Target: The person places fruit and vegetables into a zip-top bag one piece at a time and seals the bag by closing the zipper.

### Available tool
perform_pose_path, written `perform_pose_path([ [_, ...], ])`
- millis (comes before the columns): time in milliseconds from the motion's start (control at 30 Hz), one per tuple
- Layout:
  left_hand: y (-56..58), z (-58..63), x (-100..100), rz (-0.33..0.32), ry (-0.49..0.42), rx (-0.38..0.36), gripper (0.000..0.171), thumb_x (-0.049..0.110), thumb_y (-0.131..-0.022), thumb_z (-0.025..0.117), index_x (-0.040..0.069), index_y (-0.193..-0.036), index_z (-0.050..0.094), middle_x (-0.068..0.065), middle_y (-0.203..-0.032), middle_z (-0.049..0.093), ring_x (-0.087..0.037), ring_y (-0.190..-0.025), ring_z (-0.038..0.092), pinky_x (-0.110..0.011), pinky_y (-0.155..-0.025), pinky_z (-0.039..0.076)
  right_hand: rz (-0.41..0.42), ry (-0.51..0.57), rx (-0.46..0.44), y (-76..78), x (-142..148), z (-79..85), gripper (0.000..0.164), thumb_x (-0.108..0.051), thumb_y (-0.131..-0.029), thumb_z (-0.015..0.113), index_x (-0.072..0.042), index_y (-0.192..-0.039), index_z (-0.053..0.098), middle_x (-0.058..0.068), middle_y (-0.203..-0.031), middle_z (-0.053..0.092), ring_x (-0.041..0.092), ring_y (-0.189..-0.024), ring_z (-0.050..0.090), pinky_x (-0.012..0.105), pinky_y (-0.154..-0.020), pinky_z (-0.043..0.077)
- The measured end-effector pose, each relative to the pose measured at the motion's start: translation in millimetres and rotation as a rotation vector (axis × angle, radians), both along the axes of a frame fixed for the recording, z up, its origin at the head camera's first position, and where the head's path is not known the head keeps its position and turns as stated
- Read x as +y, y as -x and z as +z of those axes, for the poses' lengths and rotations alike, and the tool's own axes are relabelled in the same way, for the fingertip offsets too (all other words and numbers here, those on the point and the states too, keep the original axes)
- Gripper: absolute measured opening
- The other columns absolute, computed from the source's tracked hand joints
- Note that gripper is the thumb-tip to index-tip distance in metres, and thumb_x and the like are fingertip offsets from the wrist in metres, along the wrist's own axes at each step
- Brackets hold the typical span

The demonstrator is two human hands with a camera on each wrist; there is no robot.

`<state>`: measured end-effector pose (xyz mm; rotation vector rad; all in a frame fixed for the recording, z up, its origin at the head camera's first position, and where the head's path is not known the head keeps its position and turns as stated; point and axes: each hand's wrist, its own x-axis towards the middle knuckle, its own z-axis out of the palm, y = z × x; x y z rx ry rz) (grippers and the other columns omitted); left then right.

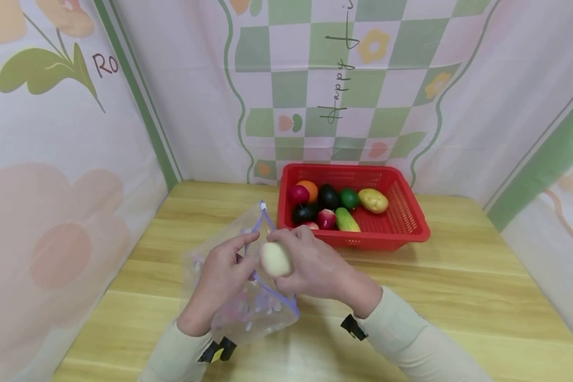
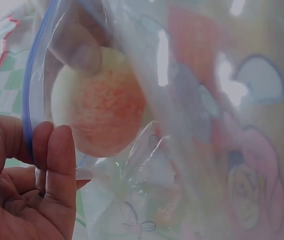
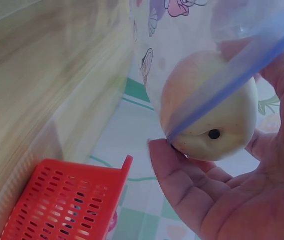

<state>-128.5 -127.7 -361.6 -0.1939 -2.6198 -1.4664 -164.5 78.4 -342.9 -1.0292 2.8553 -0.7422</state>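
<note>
My right hand (image 1: 317, 265) grips a peach (image 1: 277, 260), pale yellow with a red blush, at the mouth of a clear zip bag (image 1: 253, 321). In the right wrist view a small dark hole shows in the peach (image 3: 201, 110), and the bag's blue zip edge (image 3: 231, 87) crosses in front of it. My left hand (image 1: 224, 268) pinches the bag's rim between thumb and fingers. Through the clear plastic in the left wrist view, the blushed side of the peach (image 2: 107, 107) shows, with a right fingertip on top. Printed cartoon figures (image 2: 254, 175) decorate the bag.
Behind the hands stands a red perforated basket (image 1: 372, 241) holding several fruits and vegetables, among them an orange (image 1: 309, 189), a potato (image 1: 373, 201) and a dark round fruit (image 1: 328, 197). Patterned cloth (image 1: 210, 106) hangs behind and beside the wooden table (image 1: 458, 276).
</note>
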Motion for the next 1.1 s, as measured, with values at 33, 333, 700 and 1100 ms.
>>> perform_pose_path([
  [33,-0.1,0.3,0,0.002,-0.001,-0.004,0.044,0.012,-0.087,0.057,0.018,-0.131,0.06,0.008,-0.056,0.061,-0.023,-0.049,0.062,-0.029,-0.038,0.044,0.003,0.0,0.006,-0.3,0,-0.5,0.069,-0.04,-0.071,0.076,-0.029,-0.133,0.047,0.004,-0.113,0.049,0.011,-0.097,0.047,0.023,-0.063,0.048],
  [333,-2.6,4.9,0,0.002,-0.027,0.007,0.043,0.01,-0.087,0.057,0.015,-0.129,0.062,0.004,-0.053,0.06,-0.018,-0.046,0.059,-0.028,-0.041,0.047,0.056,-0.054,0.053,-0.3,2,-3.0,0.067,-0.039,-0.072,0.076,-0.027,-0.132,0.048,0.004,-0.12,0.053,0.015,-0.099,0.051,0.027,-0.071,0.048],
  [700,-5.9,7.0,1,0.001,-0.025,0.06,0.041,0.008,-0.086,0.055,0.014,-0.126,0.064,0.006,-0.052,0.057,-0.014,-0.041,0.052,-0.026,-0.035,0.037,0.071,-0.047,0.058,1.9,0,-7.2,0.078,-0.036,-0.072,0.078,-0.007,-0.137,0.044,-0.002,-0.097,0.059,0.012,-0.082,0.053,0.027,-0.068,0.05],
  [1100,-7.3,13.7,0,0.003,-0.088,0.047,0.043,0.007,-0.085,0.056,0.015,-0.127,0.064,0.002,-0.059,0.061,-0.019,-0.049,0.059,-0.029,-0.04,0.046,0.041,-0.001,0.081,1.7,-2,-6.7,0.06,-0.008,-0.079,0.071,0.005,-0.134,0.049,0.01,-0.108,0.061,0.015,-0.092,0.055,0.032,-0.085,0.053],
])
